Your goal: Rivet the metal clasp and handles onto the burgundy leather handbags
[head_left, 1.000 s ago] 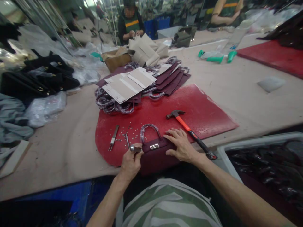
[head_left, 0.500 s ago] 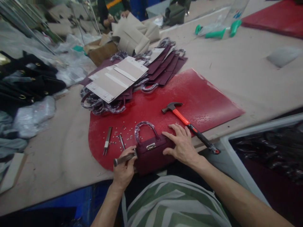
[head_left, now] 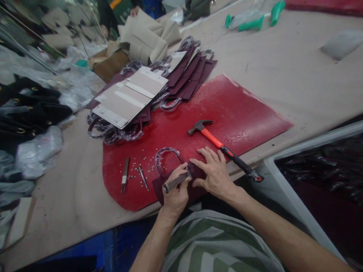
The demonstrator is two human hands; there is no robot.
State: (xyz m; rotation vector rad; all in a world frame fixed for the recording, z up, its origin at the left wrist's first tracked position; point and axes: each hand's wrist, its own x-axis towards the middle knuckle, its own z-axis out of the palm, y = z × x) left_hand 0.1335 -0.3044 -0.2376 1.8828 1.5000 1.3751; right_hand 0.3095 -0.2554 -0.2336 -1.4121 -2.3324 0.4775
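Observation:
My left hand (head_left: 176,200) is closed around a metal punch (head_left: 174,184). Its working end rests at the upper part of a small burgundy handbag (head_left: 158,189), close to my right fingertips. My right hand (head_left: 214,173) lies on the bag's right side with fingers spread and thumb apart, holding nothing. The bag's plastic-wrapped handle (head_left: 159,156) stands up beyond my left hand. The bag's metal clasp is hidden behind my left hand. Left of the bag, a pronged punch (head_left: 124,175) and a thin metal rod (head_left: 143,177) lie among small scattered bits.
A claw hammer (head_left: 212,138) with an orange and black handle lies across the red mat (head_left: 170,126). Burgundy bag pieces (head_left: 191,77) and pale boards (head_left: 133,96) are piled behind. A white-rimmed bin (head_left: 273,177) stands right; a person is partly visible at the back.
My left hand has moved right with the punch, from the bag's left edge onto its upper part, covering the clasp. My right hand stays on the bag. The view has shifted slightly.

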